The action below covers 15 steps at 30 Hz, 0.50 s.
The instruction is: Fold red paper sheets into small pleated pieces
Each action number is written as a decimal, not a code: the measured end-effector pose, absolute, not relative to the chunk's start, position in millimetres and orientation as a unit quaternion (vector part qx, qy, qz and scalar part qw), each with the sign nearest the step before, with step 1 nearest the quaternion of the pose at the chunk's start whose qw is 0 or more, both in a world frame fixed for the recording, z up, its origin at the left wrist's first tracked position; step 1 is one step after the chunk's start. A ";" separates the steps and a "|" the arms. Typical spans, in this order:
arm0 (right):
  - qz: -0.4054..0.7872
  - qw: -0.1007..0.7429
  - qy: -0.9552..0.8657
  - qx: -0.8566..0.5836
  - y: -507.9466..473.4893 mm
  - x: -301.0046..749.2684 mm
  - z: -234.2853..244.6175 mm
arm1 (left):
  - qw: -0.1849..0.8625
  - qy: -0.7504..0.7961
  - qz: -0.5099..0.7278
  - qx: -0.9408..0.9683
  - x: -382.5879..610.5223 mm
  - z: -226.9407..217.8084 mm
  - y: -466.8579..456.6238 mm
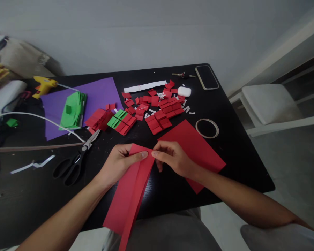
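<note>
- Tabletop (243,167): black and crowded. The near edge lies under the work, so anything that is let go there could slide off into the lap.
- Folded sheet (128,202): red, at lower centre of the frame. Its lower end hangs past the tabletop's near edge with nothing under it, so it could sag and skew the crease.
- Flat sheet (196,143): red, right of centre, lying under the right wrist. A dragging wrist could shift or crumple it.
- Left hand (117,165): thumb and fingers are pinched on the folded sheet's top edge. Uneven pressure could pull the layers out of line.
- Right hand (172,158): clamped on the same edge, its fingertips meeting the left's. A slip here could tear or dent the paper.
- Scissors (75,162): just left of the left forearm, where an elbow could knock them.
- Red pieces (159,108): loose at centre, easily scattered.
</note>
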State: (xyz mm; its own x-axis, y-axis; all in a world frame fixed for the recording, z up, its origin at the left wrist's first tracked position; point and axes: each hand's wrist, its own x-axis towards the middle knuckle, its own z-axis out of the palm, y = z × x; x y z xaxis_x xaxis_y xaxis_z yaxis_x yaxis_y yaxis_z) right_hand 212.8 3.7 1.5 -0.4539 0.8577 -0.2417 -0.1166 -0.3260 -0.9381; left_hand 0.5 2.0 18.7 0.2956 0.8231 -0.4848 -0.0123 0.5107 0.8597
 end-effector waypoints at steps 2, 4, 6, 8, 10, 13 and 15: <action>0.698 0.333 -0.489 -0.403 3.6 212.1 3.0 | 0.704 0.507 0.291 0.403 1.1 18.4 1.4; 0.680 0.341 -0.502 -0.412 3.3 211.4 4.1 | 0.711 0.506 0.280 0.400 1.3 17.0 0.8; 0.667 0.357 -0.499 -0.422 3.2 211.1 4.8 | 0.721 0.508 0.269 0.386 1.0 15.3 0.3; 0.658 0.379 -0.485 -0.435 4.2 211.7 5.2 | 0.729 0.510 0.262 0.373 0.2 14.1 -0.1; 0.647 0.399 -0.472 -0.448 6.8 213.6 5.5 | 0.734 0.509 0.252 0.371 -1.3 13.9 0.0; 0.622 0.424 -0.460 -0.470 13.7 219.2 6.5 | 0.735 0.508 0.223 0.389 -5.8 15.2 2.8; 0.608 0.440 -0.448 -0.487 19.2 224.3 7.6 | 0.726 0.508 0.201 0.417 -11.2 16.8 7.0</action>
State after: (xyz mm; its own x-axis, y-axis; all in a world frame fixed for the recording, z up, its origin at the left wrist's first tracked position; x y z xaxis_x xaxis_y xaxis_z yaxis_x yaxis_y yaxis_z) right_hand 224.3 19.2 7.6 -0.1391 0.9703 -0.1981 -0.0986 -0.2126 -0.9722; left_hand -11.2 7.0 16.8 0.4026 0.7162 -0.5700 0.1316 0.5710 0.8103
